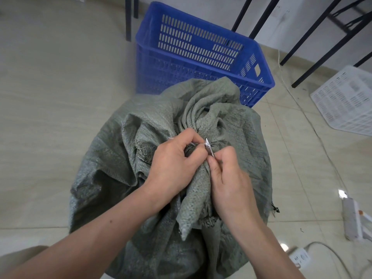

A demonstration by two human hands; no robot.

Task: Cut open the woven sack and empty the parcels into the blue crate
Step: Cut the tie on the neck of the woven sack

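Note:
A full grey-green woven sack stands on the floor right below me, its neck gathered and tied. My left hand pinches the bunched neck and what looks like a pale tie. My right hand holds a small metal blade, its tip against the tied neck between both hands. The blue crate stands just beyond the sack, with no parcels in the part I can see. No parcels show; the sack hides them.
A white slatted crate lies at the right. Black table legs stand behind the blue crate. A power strip, a white socket block and cables lie on the tiled floor at the lower right.

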